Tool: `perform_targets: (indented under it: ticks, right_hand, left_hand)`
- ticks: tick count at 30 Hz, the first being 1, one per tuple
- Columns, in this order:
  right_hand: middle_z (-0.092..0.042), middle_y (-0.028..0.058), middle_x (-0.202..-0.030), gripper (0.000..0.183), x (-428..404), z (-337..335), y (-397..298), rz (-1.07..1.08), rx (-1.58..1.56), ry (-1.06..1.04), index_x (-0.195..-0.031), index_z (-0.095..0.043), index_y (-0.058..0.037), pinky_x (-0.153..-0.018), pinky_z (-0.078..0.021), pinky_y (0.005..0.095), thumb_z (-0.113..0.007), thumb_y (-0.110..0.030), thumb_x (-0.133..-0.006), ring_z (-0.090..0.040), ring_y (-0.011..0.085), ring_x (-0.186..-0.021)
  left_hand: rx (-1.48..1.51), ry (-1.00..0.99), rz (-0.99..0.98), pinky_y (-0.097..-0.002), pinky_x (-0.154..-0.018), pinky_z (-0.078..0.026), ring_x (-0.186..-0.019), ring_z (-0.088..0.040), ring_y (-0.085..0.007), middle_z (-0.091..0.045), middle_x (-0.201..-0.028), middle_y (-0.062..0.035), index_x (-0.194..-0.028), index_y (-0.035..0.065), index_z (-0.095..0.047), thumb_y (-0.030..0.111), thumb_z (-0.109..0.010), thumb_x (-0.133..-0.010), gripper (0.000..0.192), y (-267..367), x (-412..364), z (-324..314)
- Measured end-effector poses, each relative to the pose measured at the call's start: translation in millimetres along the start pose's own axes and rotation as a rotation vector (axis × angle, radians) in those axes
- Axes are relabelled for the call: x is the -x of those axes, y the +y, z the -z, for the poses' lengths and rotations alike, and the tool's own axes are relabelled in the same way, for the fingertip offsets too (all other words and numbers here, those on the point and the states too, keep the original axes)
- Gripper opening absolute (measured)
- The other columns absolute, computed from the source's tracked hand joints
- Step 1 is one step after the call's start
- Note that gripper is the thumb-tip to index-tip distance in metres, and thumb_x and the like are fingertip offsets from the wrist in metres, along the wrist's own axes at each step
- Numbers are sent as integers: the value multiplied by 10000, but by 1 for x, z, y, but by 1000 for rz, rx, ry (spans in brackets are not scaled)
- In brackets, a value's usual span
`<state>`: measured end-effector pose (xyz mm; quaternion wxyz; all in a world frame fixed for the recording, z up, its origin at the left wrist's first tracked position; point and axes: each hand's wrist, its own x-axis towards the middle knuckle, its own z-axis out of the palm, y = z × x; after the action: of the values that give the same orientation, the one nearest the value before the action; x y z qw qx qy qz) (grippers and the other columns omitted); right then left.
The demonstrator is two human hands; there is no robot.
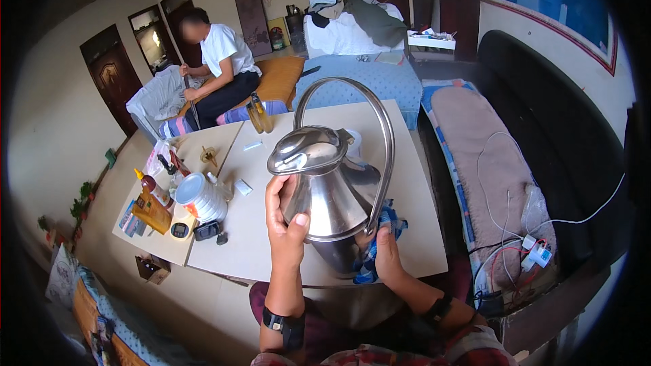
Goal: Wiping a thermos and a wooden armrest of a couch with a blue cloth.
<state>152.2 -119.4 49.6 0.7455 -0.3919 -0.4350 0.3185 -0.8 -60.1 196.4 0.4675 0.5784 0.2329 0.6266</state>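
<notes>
A polished stainless-steel pail (330,203) with a conical top stands before me at the table's near edge. Its hinged domed lid (305,150) is down, and the tall hoop handle (390,137) rises over it. My left hand (286,221) grips the cone's left side just beneath the lid, thumb in front. Against the lower right side, my right hand (389,254) presses a blue checked cloth (374,259); its fingers are mostly hidden behind the cloth and pail.
On the white table (254,234) stand a lidded tub (201,201), a digital device (180,227), several bottles and two amber bottles (259,114). Beyond it a person (224,61) sits holding a pole. Cables and adapters (536,254) lie on the padded bench (473,132) at right.
</notes>
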Motion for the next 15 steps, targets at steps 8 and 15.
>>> perform_targets:
  ticks: [8, 15]
  right_hand:
    - [-561, 114, -1261, 793, -47, -7, -45, -185, -80, 109, -1309, -509, 40, -1029, -380, 303, -242, -640, -1003, -518, 186, -1175]
    - [-633, 96, -1099, 579, -14, 13, -18, -165, 180, -121, -1262, -551, -1, -877, -470, 373, -319, -483, -1042, -603, 200, -966]
  left_hand:
    - [13, -37, -15, -273, -891, -441, -1290, -459, -211, -483, -1361, -128, -1414, 21, -382, 476, -711, -760, 863, -7, 0, 7]
    - [21, -3, -36, -299, -961, -415, -1306, -451, -227, -479, -1361, -125, -1414, 13, -378, 510, -715, -747, 898, -13, 0, 7]
